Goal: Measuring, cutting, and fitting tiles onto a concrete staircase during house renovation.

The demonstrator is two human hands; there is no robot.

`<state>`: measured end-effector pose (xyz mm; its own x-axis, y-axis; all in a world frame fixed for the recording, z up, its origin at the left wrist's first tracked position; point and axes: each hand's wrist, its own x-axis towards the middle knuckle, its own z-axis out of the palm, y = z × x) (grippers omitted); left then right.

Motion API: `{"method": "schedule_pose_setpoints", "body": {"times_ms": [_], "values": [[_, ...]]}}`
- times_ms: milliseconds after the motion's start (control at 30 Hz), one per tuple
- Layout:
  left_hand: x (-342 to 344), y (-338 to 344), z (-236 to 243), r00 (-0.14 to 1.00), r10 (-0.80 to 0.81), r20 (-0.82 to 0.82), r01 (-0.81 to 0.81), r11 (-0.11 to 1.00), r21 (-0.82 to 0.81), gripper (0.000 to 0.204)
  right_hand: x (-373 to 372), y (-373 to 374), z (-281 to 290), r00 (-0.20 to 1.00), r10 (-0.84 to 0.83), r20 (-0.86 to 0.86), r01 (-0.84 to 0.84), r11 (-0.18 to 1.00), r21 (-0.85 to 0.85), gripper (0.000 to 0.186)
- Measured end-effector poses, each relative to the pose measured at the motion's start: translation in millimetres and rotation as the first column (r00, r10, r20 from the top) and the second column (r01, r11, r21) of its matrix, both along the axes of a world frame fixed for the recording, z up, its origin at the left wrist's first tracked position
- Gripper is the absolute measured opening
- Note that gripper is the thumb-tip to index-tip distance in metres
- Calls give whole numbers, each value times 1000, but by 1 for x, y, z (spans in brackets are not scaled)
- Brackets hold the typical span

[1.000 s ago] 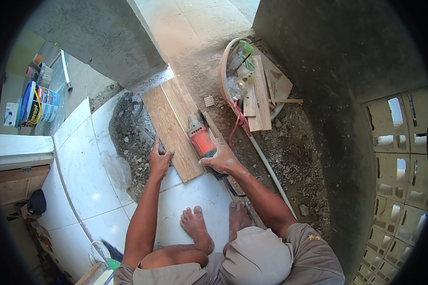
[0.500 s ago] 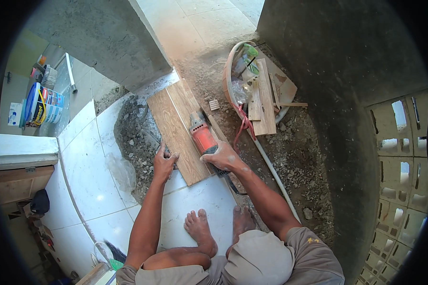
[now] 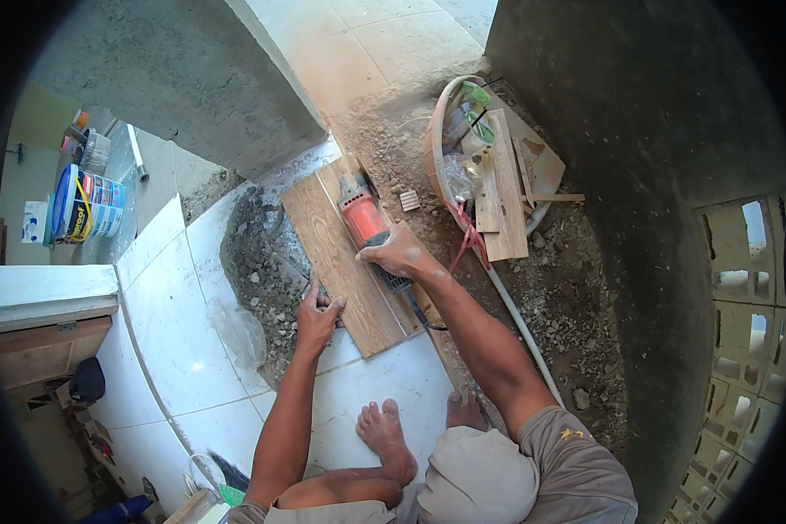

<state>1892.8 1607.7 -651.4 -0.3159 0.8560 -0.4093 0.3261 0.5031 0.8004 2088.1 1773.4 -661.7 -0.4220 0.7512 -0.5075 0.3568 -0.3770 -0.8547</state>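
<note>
With twelve at the top of the view, a small white box (image 3: 34, 222) stands at nine o'clock by the far left. Just beside it, a blue-rimmed bucket (image 3: 101, 208) with a yellow handle lies between nine and ten; its contents are hidden. Slightly above it, toward ten, is a translucent tub (image 3: 96, 152), and what it holds is too small to tell. A clear plastic bag (image 3: 238, 332) lies crumpled at eight, beside the rubble (image 3: 262, 271).

The left hand (image 3: 316, 321) is also toward eight, at the left edge of a wood-grain plank (image 3: 341, 272). Its thumb and forefinger stand apart; I cannot tell whether the fingers pinch the edge. The plank lies near the middle, slanting from eleven down to six, with a pale line along its length. Over its right part, toward eleven, is a red power tool (image 3: 361, 217), head pointing up toward eleven. The right hand (image 3: 399, 253), at the centre, has its fingers clamped around the tool's dark rear part.

At one o'clock sits a round, pale orange basin (image 3: 433, 155). Inside are a green item (image 3: 475, 93), a pale cylindrical container (image 3: 478, 140) and crumpled clear plastic (image 3: 460, 173). Wooden strips (image 3: 507, 196) lie across its lower right side, and a red plastic strip (image 3: 470, 237) hangs by its lower rim.
</note>
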Motion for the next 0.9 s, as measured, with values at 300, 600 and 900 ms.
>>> {"method": "schedule_pose_setpoints", "body": {"times_ms": [300,600,900], "values": [[-2,1,-1,999,11,44,-11,1000,-19,89,-18,31,2,999,16,37,-17,1000,8,57],[-1,2,1,996,47,81,-44,998,-38,90,-21,40,16,995,15,103,-16,1000,10,63],[-3,2,-1,996,36,81,-33,999,-39,91,-16,30,-2,997,35,72,-34,999,-17,49]]}}
